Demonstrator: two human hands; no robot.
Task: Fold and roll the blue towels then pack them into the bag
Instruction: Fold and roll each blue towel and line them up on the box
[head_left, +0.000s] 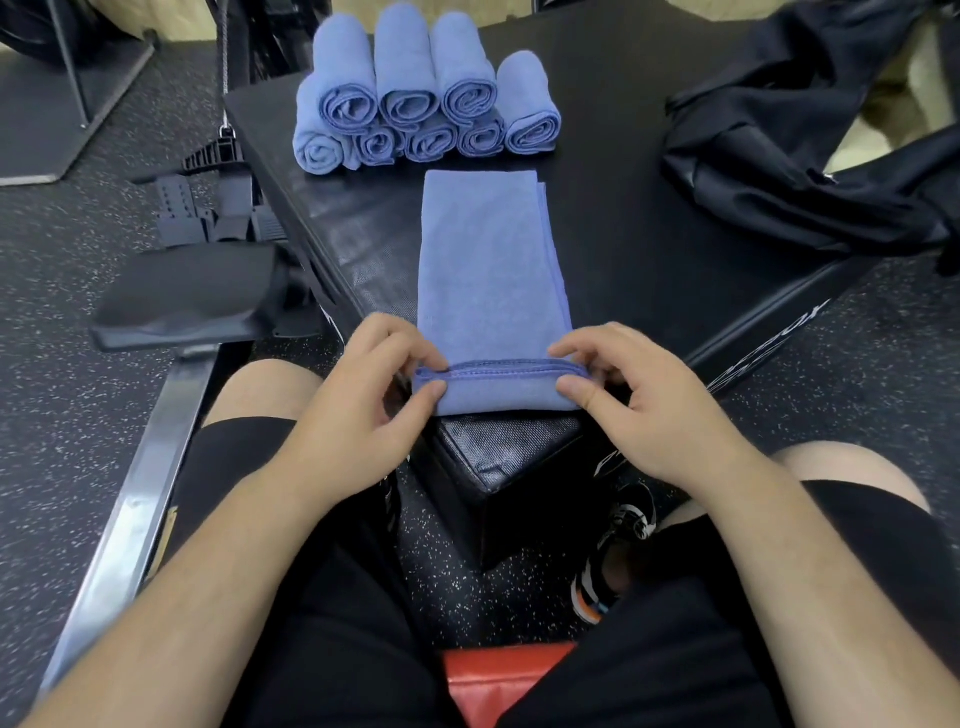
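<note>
The folded blue towel (488, 260) lies lengthwise on the black padded platform (649, 234). Its near end is turned over into a short roll at the platform's near corner. The left hand (363, 395) pinches the roll's left end between thumb and fingertips. The right hand (639, 400) pinches the right end likewise (one hand per side, thumbs on the near face). A stack of rolled towels (415, 98) sits just beyond the towel's far end. The black bag (810, 156) lies on the platform, well to the right.
</note>
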